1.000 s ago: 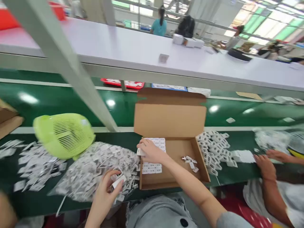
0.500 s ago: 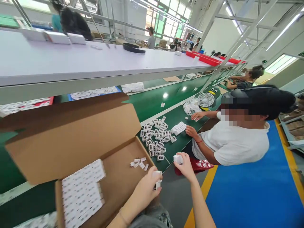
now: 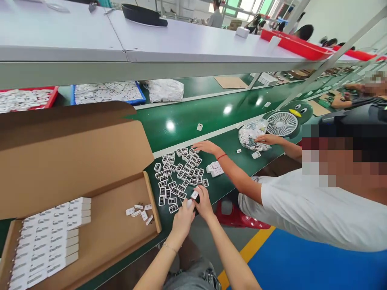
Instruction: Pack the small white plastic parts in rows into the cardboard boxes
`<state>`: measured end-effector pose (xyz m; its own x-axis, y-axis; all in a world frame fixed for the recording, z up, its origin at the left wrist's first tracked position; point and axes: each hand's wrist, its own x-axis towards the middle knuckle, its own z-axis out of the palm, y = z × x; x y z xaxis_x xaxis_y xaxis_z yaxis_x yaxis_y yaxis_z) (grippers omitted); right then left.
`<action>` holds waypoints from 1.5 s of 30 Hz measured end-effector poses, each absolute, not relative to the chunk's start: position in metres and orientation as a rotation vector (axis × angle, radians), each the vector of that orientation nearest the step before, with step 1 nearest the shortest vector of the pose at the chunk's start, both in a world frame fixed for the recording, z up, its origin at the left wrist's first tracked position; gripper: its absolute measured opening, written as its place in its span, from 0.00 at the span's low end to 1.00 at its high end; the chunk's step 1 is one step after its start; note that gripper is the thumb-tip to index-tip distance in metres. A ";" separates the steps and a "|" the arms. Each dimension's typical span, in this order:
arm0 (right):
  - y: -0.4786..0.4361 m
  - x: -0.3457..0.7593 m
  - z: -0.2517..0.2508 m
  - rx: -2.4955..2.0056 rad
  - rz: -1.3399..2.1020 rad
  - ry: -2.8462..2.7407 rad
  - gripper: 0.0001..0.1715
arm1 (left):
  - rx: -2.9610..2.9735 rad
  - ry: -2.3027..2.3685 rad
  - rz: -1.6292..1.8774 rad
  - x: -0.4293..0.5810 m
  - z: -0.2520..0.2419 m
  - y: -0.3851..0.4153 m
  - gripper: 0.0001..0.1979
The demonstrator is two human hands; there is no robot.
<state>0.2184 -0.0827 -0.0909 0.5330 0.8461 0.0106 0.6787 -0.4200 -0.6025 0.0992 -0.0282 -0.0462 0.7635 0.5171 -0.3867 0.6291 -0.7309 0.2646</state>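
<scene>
My left hand (image 3: 183, 219) and my right hand (image 3: 204, 204) are close together at the table's front edge, beside the loose pile. My right fingers pinch a small white block-shaped plastic part (image 3: 194, 195). A white piece (image 3: 190, 203) shows at the fingertips of my left hand, mostly hidden by them. Just beyond lie many white rectangular plastic housings (image 3: 179, 174) with dark openings facing up. To the left, an open cardboard box (image 3: 115, 225) holds tight rows of white pieces with grey print (image 3: 45, 237) and several loose small white parts (image 3: 140, 212).
A co-worker's hand (image 3: 207, 148) reaches to the pile's far edge; the other is by a clear bag of parts (image 3: 254, 135). Stacked white pieces (image 3: 215, 169) and a green fan (image 3: 282, 123) stand rightward. A white shelf (image 3: 187, 42) spans above, with trays (image 3: 109, 92) behind.
My hands have come together beside the pile, from apart near the box's corner. The co-worker's arm now stretches to the housings. The view has shifted, showing the pile nearer.
</scene>
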 end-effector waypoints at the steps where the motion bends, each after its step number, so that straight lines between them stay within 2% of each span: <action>1: -0.084 0.221 -0.091 -2.215 0.404 -1.251 0.22 | 2.587 0.897 -0.401 0.103 -0.046 -0.027 0.20; 4: -0.092 0.224 -0.092 -2.166 0.389 -1.238 0.24 | 2.564 0.937 -0.366 0.106 -0.045 -0.024 0.24; 15: -0.095 0.229 -0.078 -1.911 0.362 -1.140 0.11 | 2.243 0.909 0.166 0.069 -0.070 -0.041 0.31; 23: -0.125 0.240 -0.042 -1.950 0.559 -1.087 0.20 | 2.185 0.966 0.120 0.080 -0.065 -0.019 0.20; 26: -0.133 0.257 -0.046 -2.081 0.457 -1.082 0.23 | 2.240 0.957 0.036 0.089 -0.063 -0.014 0.19; 31: -0.132 0.281 -0.060 -2.266 0.306 -1.211 0.18 | 2.130 1.001 0.127 0.090 -0.070 -0.015 0.16; 37: -0.115 0.284 -0.070 -2.197 0.379 -1.304 0.24 | 1.668 0.946 0.360 0.079 -0.069 -0.024 0.17; 40: -0.119 0.280 -0.063 -2.158 0.331 -1.243 0.25 | 1.706 1.022 0.407 0.077 -0.067 -0.028 0.16; 45: -0.139 0.257 -0.056 -2.137 0.265 -1.017 0.20 | 1.782 1.154 0.463 0.081 -0.078 -0.036 0.15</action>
